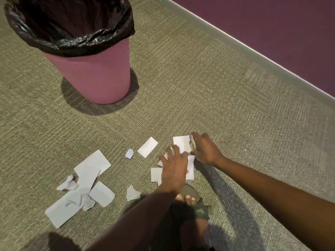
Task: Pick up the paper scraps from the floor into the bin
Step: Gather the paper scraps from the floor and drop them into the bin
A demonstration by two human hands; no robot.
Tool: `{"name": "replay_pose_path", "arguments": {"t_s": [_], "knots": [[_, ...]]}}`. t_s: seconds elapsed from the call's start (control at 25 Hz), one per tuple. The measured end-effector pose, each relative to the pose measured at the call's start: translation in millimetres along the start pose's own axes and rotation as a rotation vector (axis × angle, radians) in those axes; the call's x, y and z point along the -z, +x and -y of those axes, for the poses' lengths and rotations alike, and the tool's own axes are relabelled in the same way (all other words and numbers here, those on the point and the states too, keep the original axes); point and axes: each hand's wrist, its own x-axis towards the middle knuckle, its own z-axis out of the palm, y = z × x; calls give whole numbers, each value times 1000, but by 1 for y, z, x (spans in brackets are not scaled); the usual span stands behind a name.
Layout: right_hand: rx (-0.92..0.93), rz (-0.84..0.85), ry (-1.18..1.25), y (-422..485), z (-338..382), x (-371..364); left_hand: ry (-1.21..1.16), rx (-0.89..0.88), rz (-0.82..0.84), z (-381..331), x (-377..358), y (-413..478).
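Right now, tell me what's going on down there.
A person is gathering paper scraps off the carpet. The left hand presses flat on a few pieces while the right hand reaches over a white sheet. More scraps lie to the left. The pink bin stands beyond them.

Bin (pixel 94 77) far left on carpet (pixel 199 91); paper scraps (pixel 81 189) nearer, before it.

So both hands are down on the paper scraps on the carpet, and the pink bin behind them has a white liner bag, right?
Not quite: the liner bag is black, not white, as the head view shows. The rest holds: both the left hand and the right hand are down on the paper scraps on the carpet, with the pink bin behind them.
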Motion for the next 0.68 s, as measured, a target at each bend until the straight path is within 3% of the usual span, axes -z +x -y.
{"name": "replay_pose_path", "arguments": {"t_s": [0.32,0.4,0.56,0.68], "knots": [[-12,-21,100,12,23,3,-130,-166,-98,43,18,3],[19,22,27,14,27,6,-167,-193,-84,56,21,5],[263,89,-295,14,34,7,-174,-188,-78,77,27,6],[305,53,-378,15,39,7,-183,-178,-95,92,27,2]]}}
